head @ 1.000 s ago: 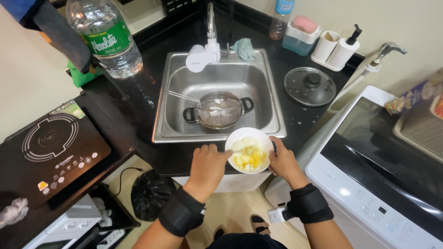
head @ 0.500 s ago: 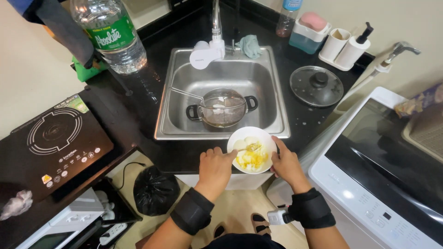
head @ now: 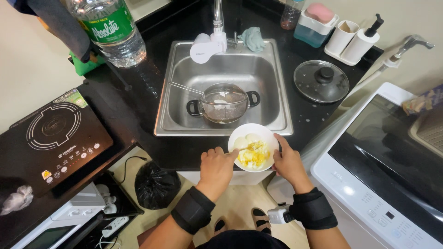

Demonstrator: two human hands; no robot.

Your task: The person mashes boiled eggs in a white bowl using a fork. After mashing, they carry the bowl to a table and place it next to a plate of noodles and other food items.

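A white bowl (head: 253, 146) of yellow and white food (head: 251, 154), likely mashed egg, sat on the black counter (head: 138, 87) at its front edge, just in front of the sink (head: 272, 92). The left hand (head: 217, 168) was curled closed at the bowl's left rim, pinching a thin utensil (head: 247, 148) whose tip lay in the food; what kind of utensil it was could not be told. The right hand (head: 288, 161) cupped the bowl's right rim, fingers wrapped against its side. Both forearms wore black wrist bands, and a small grey device hung at the right one.

Inside the sink stood a pot (head: 224, 102) with two black handles, a wire strainer resting across it with its handle pointing toward the sink's left wall. A white faucet filter (head: 207, 46) hung over the sink's back edge, with a bluish cloth (head: 253, 38) beside it. A glass lid (head: 321, 81) lay on the counter right of the sink, near the right edge. Behind it, at the back right corner, were a soap dispenser (head: 362, 41) and a sponge holder (head: 314, 23). A large water bottle (head: 108, 30) stood at the back left of the counter. An induction cooker (head: 50, 133) sat on a lower surface to the left, and a black bag (head: 157, 184) lay on the floor below the counter.
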